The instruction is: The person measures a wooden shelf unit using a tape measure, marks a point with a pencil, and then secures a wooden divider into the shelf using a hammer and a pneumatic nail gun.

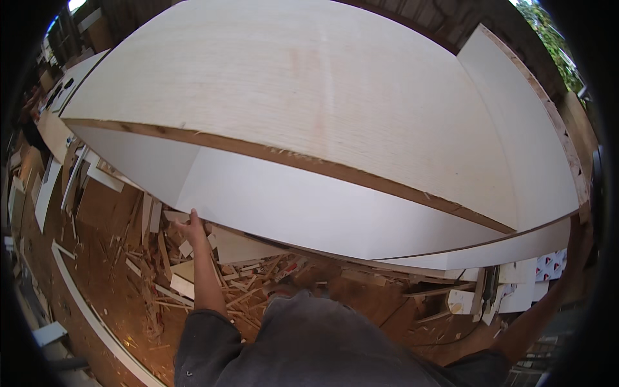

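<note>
A large plywood cabinet box (303, 77) fills the upper and middle part of the view. Its upper face is pale bare plywood with a rough wooden front edge (284, 155), and the inside panel (284, 200) is smooth white. An upright side panel (522, 116) rises at the right end. My left hand (191, 227) grips the lower front edge of the box, thumb up against the white panel. Out to the right, my right hand (581, 226) is at the box's right front corner, dark near the picture's rim, its fingers not clear.
Wood offcuts and splinters (238, 284) litter the brown floor beneath the box. A long pale strip (97, 322) lies at the lower left. More boards (48, 187) lean at the far left. Under the right side are scrap pieces and a patterned sheet (550, 266).
</note>
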The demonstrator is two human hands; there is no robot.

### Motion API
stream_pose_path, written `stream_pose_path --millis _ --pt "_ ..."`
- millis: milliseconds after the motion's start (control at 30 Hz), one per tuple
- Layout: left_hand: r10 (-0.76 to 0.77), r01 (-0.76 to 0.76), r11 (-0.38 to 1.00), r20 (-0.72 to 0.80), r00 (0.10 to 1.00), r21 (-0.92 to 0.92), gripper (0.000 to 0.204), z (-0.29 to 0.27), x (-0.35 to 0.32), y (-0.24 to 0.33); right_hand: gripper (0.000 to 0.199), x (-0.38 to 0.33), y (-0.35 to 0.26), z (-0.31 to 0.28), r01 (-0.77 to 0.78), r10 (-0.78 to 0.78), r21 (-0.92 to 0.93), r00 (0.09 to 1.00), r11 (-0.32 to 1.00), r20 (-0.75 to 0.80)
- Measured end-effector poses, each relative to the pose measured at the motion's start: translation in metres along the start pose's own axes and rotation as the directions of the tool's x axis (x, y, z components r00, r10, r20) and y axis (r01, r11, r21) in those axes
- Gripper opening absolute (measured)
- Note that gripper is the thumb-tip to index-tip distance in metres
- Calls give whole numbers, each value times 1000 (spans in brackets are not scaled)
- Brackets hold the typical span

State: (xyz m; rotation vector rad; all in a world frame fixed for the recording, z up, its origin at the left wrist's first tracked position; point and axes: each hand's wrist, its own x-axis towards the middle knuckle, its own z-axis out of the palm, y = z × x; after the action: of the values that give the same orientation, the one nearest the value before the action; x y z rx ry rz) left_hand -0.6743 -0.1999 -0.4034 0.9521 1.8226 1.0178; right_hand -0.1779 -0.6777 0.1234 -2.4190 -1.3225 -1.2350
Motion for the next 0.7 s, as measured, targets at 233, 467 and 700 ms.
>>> stream_pose_path --millis 233,467,700 --pt "235 -239 970 -92 968 -32 66 -45 100 6 49 18 -67 -1 -5 15 243 999 970 -42" --pt "390 -354 906 -133 911 231 87 -41 103 12 41 2 -49 -2 7 17 139 986 990 -166" --pt "509 -485 858 -149 848 170 72 -46 104 25 49 5 -18 -2 21 -18 24 991 999 -135"
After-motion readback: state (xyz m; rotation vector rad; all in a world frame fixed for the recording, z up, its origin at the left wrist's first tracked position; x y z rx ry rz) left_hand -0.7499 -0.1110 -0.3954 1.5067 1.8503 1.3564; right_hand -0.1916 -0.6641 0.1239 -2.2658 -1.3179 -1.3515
